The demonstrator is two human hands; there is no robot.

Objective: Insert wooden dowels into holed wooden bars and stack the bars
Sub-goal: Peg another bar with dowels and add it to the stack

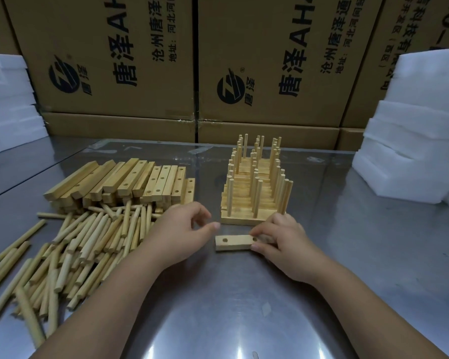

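Left hand (184, 229): loosely curled, empty.
Right hand (283, 238): pinching undowelled bar (233, 242) on table (218, 301).
Done: dowelled stack (254, 200).
Remaining: loose dowels (83, 244), bare bars (130, 182) aplenty.

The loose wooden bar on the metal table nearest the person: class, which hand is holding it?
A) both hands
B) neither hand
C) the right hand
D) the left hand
C: the right hand pinches the right end of the bar between its fingers and thumb, while the left hand sits just clear of the other end.
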